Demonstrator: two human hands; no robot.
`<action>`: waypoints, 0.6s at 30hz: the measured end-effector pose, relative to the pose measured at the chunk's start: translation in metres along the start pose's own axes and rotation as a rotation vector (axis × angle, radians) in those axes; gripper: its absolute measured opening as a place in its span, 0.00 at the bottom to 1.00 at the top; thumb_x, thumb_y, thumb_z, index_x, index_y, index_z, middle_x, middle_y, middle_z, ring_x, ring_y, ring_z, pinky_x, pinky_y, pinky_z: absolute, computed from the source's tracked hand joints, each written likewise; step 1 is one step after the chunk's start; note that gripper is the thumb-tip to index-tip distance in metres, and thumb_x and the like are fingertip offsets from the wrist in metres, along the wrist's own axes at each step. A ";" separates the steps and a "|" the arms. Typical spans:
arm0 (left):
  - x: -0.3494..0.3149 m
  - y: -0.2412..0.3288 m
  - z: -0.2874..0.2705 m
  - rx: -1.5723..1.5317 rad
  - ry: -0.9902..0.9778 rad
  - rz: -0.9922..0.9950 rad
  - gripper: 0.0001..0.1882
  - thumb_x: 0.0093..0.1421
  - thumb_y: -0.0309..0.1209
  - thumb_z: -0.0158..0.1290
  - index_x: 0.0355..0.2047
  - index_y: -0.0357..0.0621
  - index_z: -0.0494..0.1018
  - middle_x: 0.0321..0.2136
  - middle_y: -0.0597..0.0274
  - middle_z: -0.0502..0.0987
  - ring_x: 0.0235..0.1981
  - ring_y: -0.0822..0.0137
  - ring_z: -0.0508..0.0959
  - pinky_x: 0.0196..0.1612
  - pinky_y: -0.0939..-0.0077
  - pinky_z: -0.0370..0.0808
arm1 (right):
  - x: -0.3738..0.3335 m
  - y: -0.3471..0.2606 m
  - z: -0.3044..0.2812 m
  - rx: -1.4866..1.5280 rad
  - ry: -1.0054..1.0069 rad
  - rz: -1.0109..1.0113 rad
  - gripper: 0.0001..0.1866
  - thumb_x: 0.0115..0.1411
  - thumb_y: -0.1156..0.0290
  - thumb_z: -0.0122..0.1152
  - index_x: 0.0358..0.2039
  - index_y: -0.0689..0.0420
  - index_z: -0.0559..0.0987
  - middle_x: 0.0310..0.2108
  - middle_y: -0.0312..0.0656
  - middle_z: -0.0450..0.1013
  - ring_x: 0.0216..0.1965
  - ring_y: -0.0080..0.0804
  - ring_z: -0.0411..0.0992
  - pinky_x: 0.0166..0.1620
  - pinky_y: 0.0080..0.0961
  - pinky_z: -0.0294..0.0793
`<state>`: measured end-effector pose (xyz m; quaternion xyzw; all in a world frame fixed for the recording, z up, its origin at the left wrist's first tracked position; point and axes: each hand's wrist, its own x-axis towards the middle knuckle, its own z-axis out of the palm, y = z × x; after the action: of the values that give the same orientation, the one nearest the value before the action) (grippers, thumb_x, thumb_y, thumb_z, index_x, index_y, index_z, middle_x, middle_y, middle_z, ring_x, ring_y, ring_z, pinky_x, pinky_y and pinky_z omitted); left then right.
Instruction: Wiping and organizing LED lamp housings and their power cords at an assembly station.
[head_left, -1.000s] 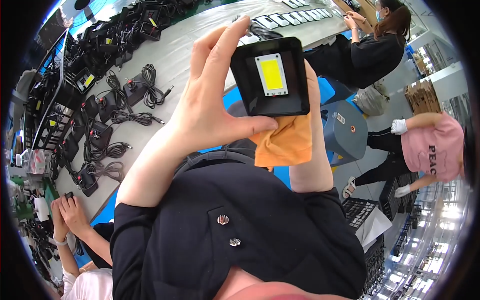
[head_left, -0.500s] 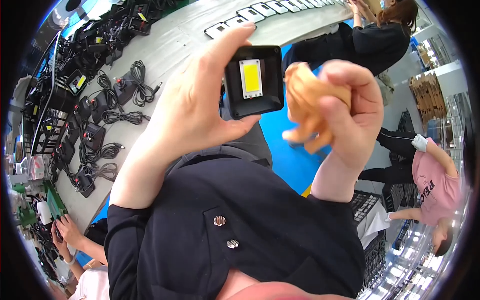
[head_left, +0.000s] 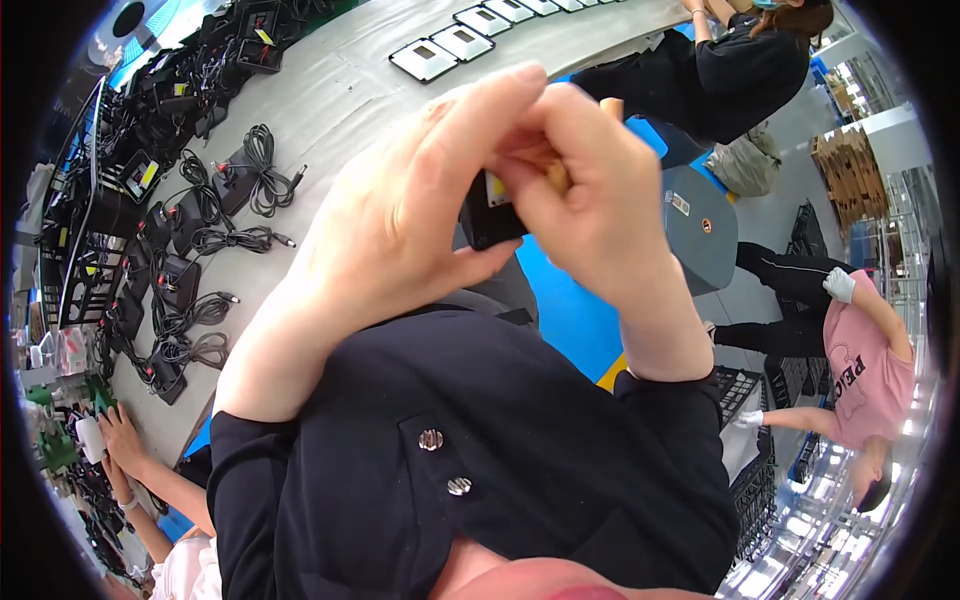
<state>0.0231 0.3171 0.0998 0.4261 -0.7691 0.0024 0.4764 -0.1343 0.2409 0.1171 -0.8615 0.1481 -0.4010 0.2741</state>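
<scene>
My left hand (head_left: 400, 200) grips a small black square lamp housing (head_left: 490, 228) by its sides, above the near side of the table. Inside its open face, a corner of a white plate with a yellow LED panel (head_left: 497, 187) shows. My right hand (head_left: 605, 200) is closed on an orange-tan cloth (head_left: 556, 176) and reaches over the front of the housing. Most of the cloth is hidden behind the fingers, which also cover much of the LED panel.
On the grey table (head_left: 330, 110) lie black lamps with coiled cables (head_left: 262, 175) and a row of white-and-black flat panels (head_left: 425, 60). A black rack (head_left: 85, 230) stands at left. Co-workers are at far right, right and lower left; a grey stool (head_left: 700, 235) stands at right.
My right hand has moved left with the cloth, from beside the housing to over its open face. My left hand still holds the housing.
</scene>
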 end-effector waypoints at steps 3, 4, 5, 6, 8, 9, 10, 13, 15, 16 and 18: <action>-0.006 -0.007 -0.006 0.013 -0.040 -0.091 0.56 0.35 0.22 0.69 0.63 0.39 0.49 0.51 0.46 0.70 0.51 0.54 0.74 0.55 0.62 0.70 | -0.005 -0.010 0.001 -0.040 -0.186 0.032 0.08 0.51 0.84 0.59 0.33 0.62 0.73 0.26 0.40 0.73 0.27 0.26 0.75 0.31 0.20 0.74; -0.008 -0.007 -0.005 -0.012 -0.027 -0.068 0.56 0.35 0.22 0.69 0.63 0.40 0.48 0.51 0.46 0.70 0.52 0.53 0.73 0.55 0.62 0.70 | -0.008 -0.011 -0.004 0.025 -0.266 0.098 0.08 0.51 0.84 0.59 0.32 0.62 0.73 0.27 0.39 0.73 0.27 0.25 0.75 0.31 0.21 0.74; -0.012 -0.006 -0.005 -0.037 -0.013 -0.049 0.57 0.35 0.22 0.69 0.64 0.40 0.47 0.52 0.45 0.69 0.52 0.53 0.73 0.55 0.61 0.69 | -0.010 -0.016 -0.012 0.148 -0.326 0.272 0.07 0.51 0.85 0.60 0.30 0.61 0.73 0.30 0.38 0.73 0.31 0.22 0.74 0.34 0.21 0.75; -0.009 -0.005 -0.008 -0.034 -0.044 -0.048 0.57 0.36 0.22 0.69 0.64 0.41 0.46 0.52 0.45 0.68 0.53 0.54 0.72 0.55 0.60 0.69 | -0.009 -0.019 -0.021 0.136 -0.222 0.225 0.08 0.52 0.86 0.59 0.30 0.61 0.73 0.31 0.38 0.73 0.33 0.22 0.74 0.36 0.21 0.75; -0.003 -0.005 -0.010 -0.112 -0.055 -0.058 0.57 0.36 0.22 0.69 0.64 0.41 0.46 0.52 0.45 0.68 0.53 0.55 0.72 0.56 0.61 0.69 | -0.009 -0.020 -0.019 0.365 0.058 0.210 0.08 0.52 0.88 0.57 0.31 0.61 0.73 0.33 0.39 0.74 0.35 0.22 0.74 0.39 0.20 0.74; 0.000 -0.003 -0.010 -0.126 -0.063 -0.043 0.57 0.36 0.22 0.69 0.64 0.40 0.46 0.52 0.46 0.68 0.53 0.55 0.72 0.56 0.61 0.69 | -0.003 -0.016 -0.014 0.125 0.028 0.086 0.08 0.52 0.87 0.55 0.31 0.60 0.73 0.32 0.39 0.74 0.35 0.22 0.74 0.38 0.18 0.73; 0.001 0.000 -0.013 -0.128 -0.068 -0.046 0.57 0.36 0.22 0.69 0.64 0.40 0.46 0.52 0.46 0.68 0.53 0.55 0.72 0.56 0.61 0.69 | -0.003 -0.016 -0.006 -0.002 -0.043 0.033 0.07 0.52 0.86 0.54 0.31 0.60 0.73 0.30 0.39 0.75 0.33 0.21 0.74 0.34 0.21 0.72; -0.003 -0.007 -0.024 -0.125 -0.164 -0.133 0.57 0.36 0.22 0.69 0.64 0.39 0.46 0.53 0.44 0.67 0.54 0.54 0.71 0.56 0.60 0.68 | -0.003 -0.019 -0.003 -0.045 -0.303 0.000 0.07 0.52 0.83 0.57 0.31 0.60 0.73 0.25 0.36 0.72 0.27 0.20 0.71 0.29 0.24 0.67; -0.007 -0.007 -0.028 -0.263 -0.152 -0.151 0.56 0.37 0.24 0.69 0.64 0.39 0.47 0.53 0.44 0.68 0.54 0.55 0.71 0.56 0.61 0.68 | -0.002 -0.028 -0.025 0.156 -0.434 0.226 0.08 0.48 0.84 0.60 0.30 0.60 0.74 0.25 0.34 0.71 0.27 0.19 0.70 0.28 0.20 0.65; -0.004 -0.010 -0.034 -0.312 -0.214 -0.161 0.55 0.38 0.27 0.69 0.64 0.39 0.48 0.53 0.44 0.68 0.54 0.56 0.71 0.56 0.62 0.68 | -0.004 -0.028 -0.041 0.288 -0.379 0.210 0.09 0.45 0.82 0.64 0.26 0.61 0.72 0.25 0.36 0.71 0.26 0.21 0.70 0.28 0.19 0.65; -0.001 -0.016 -0.038 -0.411 -0.247 -0.177 0.56 0.38 0.29 0.69 0.64 0.38 0.48 0.53 0.45 0.68 0.54 0.57 0.71 0.57 0.63 0.68 | -0.023 -0.010 -0.047 0.731 -0.015 0.220 0.13 0.46 0.74 0.65 0.25 0.57 0.67 0.23 0.41 0.66 0.23 0.21 0.63 0.26 0.14 0.63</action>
<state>0.0611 0.3230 0.1134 0.3830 -0.7654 -0.2480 0.4538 -0.1848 0.2436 0.1334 -0.6886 0.0847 -0.3894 0.6058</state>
